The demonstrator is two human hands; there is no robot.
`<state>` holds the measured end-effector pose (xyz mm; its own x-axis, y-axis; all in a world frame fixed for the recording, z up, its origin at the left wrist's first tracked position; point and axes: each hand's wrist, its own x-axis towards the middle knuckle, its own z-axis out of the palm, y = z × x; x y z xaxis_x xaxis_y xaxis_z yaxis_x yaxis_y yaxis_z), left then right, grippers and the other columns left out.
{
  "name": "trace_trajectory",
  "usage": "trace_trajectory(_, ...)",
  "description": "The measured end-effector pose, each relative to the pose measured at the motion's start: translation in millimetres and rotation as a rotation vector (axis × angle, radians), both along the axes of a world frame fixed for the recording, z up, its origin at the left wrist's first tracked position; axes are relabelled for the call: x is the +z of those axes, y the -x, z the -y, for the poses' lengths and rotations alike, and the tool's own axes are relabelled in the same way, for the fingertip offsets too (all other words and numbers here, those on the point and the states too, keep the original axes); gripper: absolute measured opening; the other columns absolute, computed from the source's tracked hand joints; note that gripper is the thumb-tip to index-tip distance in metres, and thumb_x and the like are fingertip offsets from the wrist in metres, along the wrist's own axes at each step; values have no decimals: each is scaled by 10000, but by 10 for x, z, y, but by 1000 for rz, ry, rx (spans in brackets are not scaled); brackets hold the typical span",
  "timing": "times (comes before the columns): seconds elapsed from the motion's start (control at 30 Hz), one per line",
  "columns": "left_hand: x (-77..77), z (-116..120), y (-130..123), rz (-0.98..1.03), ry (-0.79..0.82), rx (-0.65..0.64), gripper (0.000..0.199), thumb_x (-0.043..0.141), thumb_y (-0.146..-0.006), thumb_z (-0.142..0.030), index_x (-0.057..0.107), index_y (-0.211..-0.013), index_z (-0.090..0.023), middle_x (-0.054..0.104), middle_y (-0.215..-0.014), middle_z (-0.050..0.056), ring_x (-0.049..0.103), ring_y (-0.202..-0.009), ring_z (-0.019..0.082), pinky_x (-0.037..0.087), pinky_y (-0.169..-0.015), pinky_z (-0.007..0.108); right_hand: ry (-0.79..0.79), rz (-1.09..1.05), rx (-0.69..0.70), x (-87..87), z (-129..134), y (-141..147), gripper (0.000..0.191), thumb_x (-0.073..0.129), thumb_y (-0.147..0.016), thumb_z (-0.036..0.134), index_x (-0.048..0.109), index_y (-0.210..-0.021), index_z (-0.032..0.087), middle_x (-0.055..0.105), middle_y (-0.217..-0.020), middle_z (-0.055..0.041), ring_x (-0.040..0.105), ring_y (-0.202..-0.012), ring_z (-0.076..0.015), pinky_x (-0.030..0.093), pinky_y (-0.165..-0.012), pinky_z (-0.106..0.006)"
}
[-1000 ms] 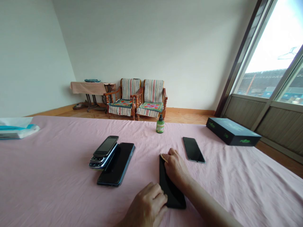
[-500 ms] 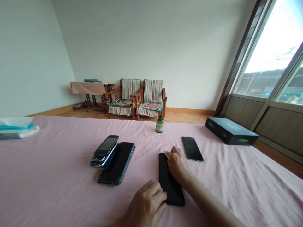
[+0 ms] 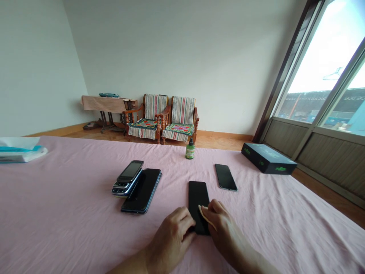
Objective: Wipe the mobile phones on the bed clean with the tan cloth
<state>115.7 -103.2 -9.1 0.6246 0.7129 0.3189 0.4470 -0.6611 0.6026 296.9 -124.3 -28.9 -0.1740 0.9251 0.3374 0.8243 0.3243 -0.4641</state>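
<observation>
A black smartphone (image 3: 199,192) lies screen up on the pink cloth, in front of me. My left hand (image 3: 173,236) is closed on its lower left edge, fingertips against the side. Pinched in my right hand (image 3: 224,224) is a thin cream-coloured cloth (image 3: 207,219), pressed on the lower right part of the screen; most of it is hidden under the fingers. Another smartphone (image 3: 226,177) lies apart, beyond my right hand. To the left, a small stack of older mobile phones (image 3: 130,171) leans on a large dark smartphone (image 3: 144,190).
A green pump bottle (image 3: 190,149) stands near the far edge of the pink sheet (image 3: 71,205). On the right rests a black box (image 3: 268,156) with green marks. A tissue pack (image 3: 21,150) is at the far left. Two wooden armchairs (image 3: 178,121) stand beyond.
My right hand has drawn the cream cloth down the screen towards me, from the top end to the lower part. My left hand stays at the phone's lower left edge. The view has shifted slightly.
</observation>
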Motion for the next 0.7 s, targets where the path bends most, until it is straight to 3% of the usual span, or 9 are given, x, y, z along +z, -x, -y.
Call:
trace_trajectory(0.1,11,-15,2,13,31,58,300,644,-711,41,619,-903,-189,588,-950,7,570,-907,172,471,-817,291,18,-1,41,-29,200,23,366,400,-772,-60,632,-888,199,510,-841,-53,509,-777,-175,422,-649,-259)
trace_trajectory(0.2,-8,-34,7,-7,28,117,264,706,-696,-12,623,-886,-177,600,-928,19,563,-911,202,470,-820,335,26,-12,43,-22,208,14,356,404,-794,-42,642,-892,204,509,-831,-49,518,-773,-173,423,-647,-256)
trace_trajectory(0.3,-46,-46,16,-24,17,116,239,738,-690,-39,632,-862,-167,609,-901,24,566,-893,209,476,-798,344,18,-34,5,23,-37,-41,397,385,-739,-86,647,-860,187,505,-815,-37,517,-760,-153,407,-651,-238)
trace_trajectory(0.53,-56,-52,38,-1,30,112,275,759,-673,-36,652,-885,-174,622,-914,26,579,-899,207,487,-804,338,-8,58,-117,125,-898,-204,309,432,-739,-41,674,-801,142,479,-785,-23,488,-754,-143,375,-706,-248)
trace_trajectory(0.6,-47,-54,40,-7,45,109,279,754,-675,-32,656,-893,-176,627,-920,30,580,-905,210,490,-804,341,-5,55,-117,131,-937,-219,316,430,-742,-40,676,-819,142,476,-788,-23,489,-754,-143,376,-708,-249)
trace_trajectory(0.7,-56,-64,40,-14,61,114,298,754,-664,-19,655,-896,-177,627,-919,30,582,-900,212,495,-799,344,8,15,-59,102,-729,-208,339,405,-749,-56,657,-823,158,469,-774,-14,497,-718,-131,390,-676,-230)
